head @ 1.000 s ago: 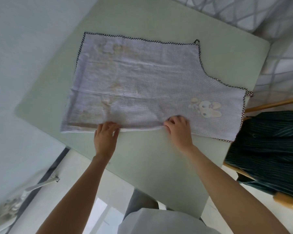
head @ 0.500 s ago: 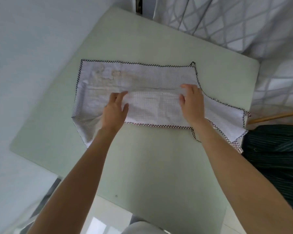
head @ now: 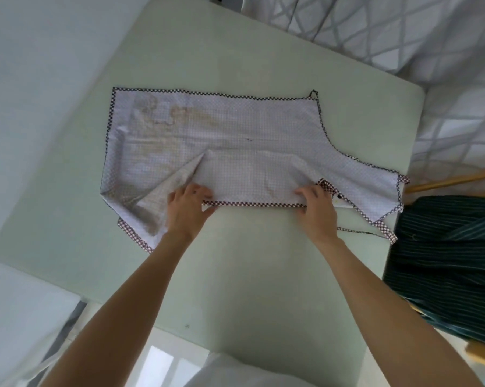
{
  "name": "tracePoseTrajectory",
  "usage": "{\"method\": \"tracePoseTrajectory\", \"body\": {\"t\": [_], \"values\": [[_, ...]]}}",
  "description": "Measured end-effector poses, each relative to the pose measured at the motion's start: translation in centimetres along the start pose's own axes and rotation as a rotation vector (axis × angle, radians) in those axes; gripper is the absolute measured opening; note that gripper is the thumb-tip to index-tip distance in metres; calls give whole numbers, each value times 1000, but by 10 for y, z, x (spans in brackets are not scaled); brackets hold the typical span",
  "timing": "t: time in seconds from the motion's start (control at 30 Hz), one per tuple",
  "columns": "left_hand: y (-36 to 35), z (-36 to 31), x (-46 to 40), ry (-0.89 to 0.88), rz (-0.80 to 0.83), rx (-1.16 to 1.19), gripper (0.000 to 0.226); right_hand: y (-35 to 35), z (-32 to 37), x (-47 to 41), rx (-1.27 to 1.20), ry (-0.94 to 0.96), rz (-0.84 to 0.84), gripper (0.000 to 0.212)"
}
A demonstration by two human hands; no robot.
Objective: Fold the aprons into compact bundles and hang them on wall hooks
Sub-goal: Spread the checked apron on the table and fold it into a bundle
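Folding had barely begun: my left hand (head: 189, 208) and right hand (head: 316, 206) each pinched the checked hem of the pale apron (head: 235, 129) spread on the table (head: 249, 275). Beside the apron's right end, a dark striped one (head: 445, 261) waited unfolded; no hooks showed.

The apron (head: 235, 141) is lying across the worktop (head: 263, 275) towards its far edge, both hands gripping the apron's near folded edge; another garment (head: 445, 261) is hanging beyond the right edge

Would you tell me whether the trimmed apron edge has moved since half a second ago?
Yes: the trimmed edge has been pulled toward the table's near side.
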State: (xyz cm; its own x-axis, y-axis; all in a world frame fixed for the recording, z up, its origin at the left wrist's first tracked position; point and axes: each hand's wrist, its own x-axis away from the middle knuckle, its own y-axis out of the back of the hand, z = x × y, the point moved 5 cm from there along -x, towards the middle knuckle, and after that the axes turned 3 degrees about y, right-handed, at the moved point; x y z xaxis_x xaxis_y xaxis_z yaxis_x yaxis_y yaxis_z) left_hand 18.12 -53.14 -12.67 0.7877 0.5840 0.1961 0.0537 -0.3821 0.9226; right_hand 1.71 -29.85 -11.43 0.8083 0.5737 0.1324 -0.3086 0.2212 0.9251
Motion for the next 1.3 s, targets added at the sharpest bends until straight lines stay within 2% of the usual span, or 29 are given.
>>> {"method": "tracePoseTrajectory", "body": {"t": [0.13,0.27,0.4,0.53,0.63,0.77,0.93,1.03,1.1,1.2,1.3], "values": [[17,-1,4,-55,-90,106,8,19,-4,2,-147,106,-55,26],[33,3,29,-88,-160,174,16,34,-2,18,-197,251,-62,33],[41,8,72,-83,-201,61,33,44,-1,54,-159,347,-54,25],[36,18,124,2,-204,-37,28,40,-1,100,-95,457,72,19],[33,28,163,124,-209,-6,18,36,-8,132,-147,395,169,13],[20,39,212,144,-174,109,19,27,-24,177,-227,349,231,8],[7,46,269,154,-103,232,13,22,-43,219,-173,359,145,13],[-1,52,290,107,-50,157,14,23,-53,232,-118,341,78,15],[-2,57,300,118,-86,84,15,24,-58,238,-101,321,58,16],[-3,64,313,232,-148,41,13,22,-65,245,-88,289,68,15],[-4,68,323,366,-202,95,17,19,-74,248,-103,242,87,14]]}}
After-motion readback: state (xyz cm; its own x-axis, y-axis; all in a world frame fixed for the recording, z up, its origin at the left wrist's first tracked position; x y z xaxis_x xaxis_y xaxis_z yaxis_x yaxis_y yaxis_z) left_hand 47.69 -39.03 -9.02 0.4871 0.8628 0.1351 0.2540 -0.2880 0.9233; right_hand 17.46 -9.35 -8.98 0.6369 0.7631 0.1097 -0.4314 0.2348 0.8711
